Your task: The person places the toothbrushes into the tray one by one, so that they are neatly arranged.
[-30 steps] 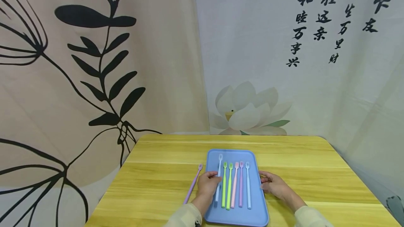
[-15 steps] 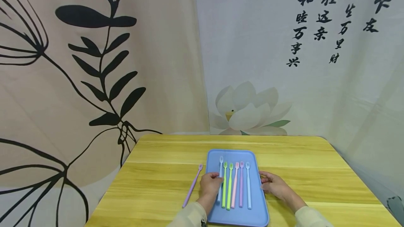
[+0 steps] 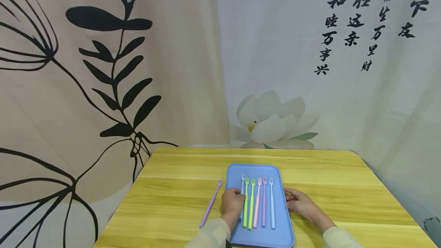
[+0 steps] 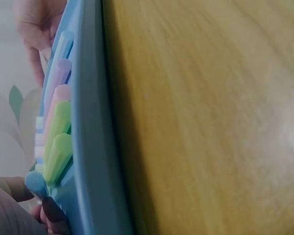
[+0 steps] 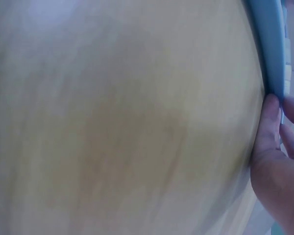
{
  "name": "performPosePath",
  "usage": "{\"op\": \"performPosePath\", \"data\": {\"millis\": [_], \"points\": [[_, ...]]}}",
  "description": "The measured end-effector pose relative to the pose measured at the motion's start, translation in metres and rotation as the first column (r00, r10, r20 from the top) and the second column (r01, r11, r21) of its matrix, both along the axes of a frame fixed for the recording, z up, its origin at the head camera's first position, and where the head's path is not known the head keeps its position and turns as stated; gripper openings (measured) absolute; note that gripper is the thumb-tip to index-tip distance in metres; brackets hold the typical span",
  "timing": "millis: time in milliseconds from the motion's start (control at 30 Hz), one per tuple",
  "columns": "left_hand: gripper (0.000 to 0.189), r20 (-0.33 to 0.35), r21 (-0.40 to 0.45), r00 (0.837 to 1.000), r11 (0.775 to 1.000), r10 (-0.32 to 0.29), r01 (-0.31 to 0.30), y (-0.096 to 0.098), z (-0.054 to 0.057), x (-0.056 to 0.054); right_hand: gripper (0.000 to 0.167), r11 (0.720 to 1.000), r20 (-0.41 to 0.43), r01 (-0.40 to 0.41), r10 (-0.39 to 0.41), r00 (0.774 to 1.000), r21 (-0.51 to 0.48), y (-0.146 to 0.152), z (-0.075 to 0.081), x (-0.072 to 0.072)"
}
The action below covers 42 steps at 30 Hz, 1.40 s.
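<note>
In the head view, my left hand (image 3: 232,204) pinches a light blue toothbrush (image 3: 243,178) over the left part of a blue tray (image 3: 282,234). The left wrist view shows the handle end of this blue toothbrush (image 4: 36,183) between thumb and fingers. Close beside it lie two green toothbrushes, one left (image 3: 245,206) and one right (image 3: 250,211). Further right are a pink toothbrush (image 3: 256,209), a purple toothbrush (image 3: 263,208) and a second blue toothbrush (image 3: 272,208). My right hand (image 3: 303,205) grips the tray's right rim, thumb and fingers at the edge (image 5: 276,54).
Another purple toothbrush (image 3: 211,204) lies slanted on the wooden table (image 3: 165,202), left of the tray. Behind the table hangs a printed curtain (image 3: 189,68) with plants, a lotus and writing.
My left hand has shifted right with the blue toothbrush, bringing it close to the left green one. It also came slightly nearer to me. The right hand stays at the tray's rim.
</note>
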<state>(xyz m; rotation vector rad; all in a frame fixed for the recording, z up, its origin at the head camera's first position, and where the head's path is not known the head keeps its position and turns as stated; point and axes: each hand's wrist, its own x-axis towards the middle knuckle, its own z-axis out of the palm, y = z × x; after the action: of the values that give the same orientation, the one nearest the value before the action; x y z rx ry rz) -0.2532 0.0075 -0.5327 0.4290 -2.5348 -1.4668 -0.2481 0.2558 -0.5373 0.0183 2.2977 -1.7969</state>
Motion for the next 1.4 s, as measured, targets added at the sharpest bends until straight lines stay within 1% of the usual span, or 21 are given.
{"op": "performPosePath", "data": {"millis": [200,333,433,533,667,800,933,1067,1167,1267,1400], "points": [[0.012,-0.049,-0.013,0.999,1.0,-0.007,0.007,0.001,-0.003,0.002,0.063,1.0,0.004,0.013,-0.013,1.0,0.001,0.0,-0.002,0.001],[0.012,-0.094,-0.033,0.996,0.999,-0.009,0.006,0.002,-0.001,0.005,0.063,1.0,0.005,0.016,-0.016,1.0,-0.008,0.0,-0.002,0.002],[0.012,-0.102,-0.044,0.995,0.999,-0.012,0.007,0.002,0.001,0.007,0.063,1.0,0.0,0.01,-0.01,1.0,-0.01,0.0,-0.002,0.002],[0.013,-0.089,-0.029,0.996,0.999,-0.02,0.018,0.001,0.002,0.007,0.063,1.0,0.003,0.007,-0.007,1.0,-0.008,0.001,-0.001,0.002],[0.015,-0.065,0.005,0.997,0.999,-0.045,0.046,0.0,0.003,0.006,0.063,1.0,0.009,0.003,-0.003,1.0,-0.008,0.002,0.0,0.003],[0.019,-0.065,0.017,0.996,0.998,-0.059,0.06,-0.003,0.007,0.006,0.064,1.0,0.006,-0.012,0.012,1.0,-0.009,0.003,0.001,0.003],[0.021,-0.122,0.047,0.99,0.996,-0.068,0.074,-0.008,0.008,0.002,0.064,1.0,0.01,-0.013,0.013,1.0,-0.015,0.003,0.001,0.002],[0.022,-0.186,0.093,0.979,0.99,-0.083,0.102,-0.013,0.009,-0.001,0.063,1.0,0.01,-0.019,0.019,1.0,-0.015,0.004,0.0,0.001],[0.024,-0.193,0.126,0.976,0.984,-0.099,0.125,-0.018,0.012,-0.002,0.063,1.0,0.009,-0.024,0.024,1.0,-0.014,0.004,0.0,0.001],[0.026,-0.212,0.135,0.97,0.98,-0.116,0.147,-0.022,0.016,-0.001,0.063,0.999,0.009,-0.025,0.025,1.0,-0.021,0.003,0.0,0.001],[0.027,-0.219,0.133,0.969,0.981,-0.111,0.142,-0.03,0.019,-0.002,0.063,1.0,0.01,-0.014,0.015,1.0,-0.021,0.003,0.0,0.0]]}}
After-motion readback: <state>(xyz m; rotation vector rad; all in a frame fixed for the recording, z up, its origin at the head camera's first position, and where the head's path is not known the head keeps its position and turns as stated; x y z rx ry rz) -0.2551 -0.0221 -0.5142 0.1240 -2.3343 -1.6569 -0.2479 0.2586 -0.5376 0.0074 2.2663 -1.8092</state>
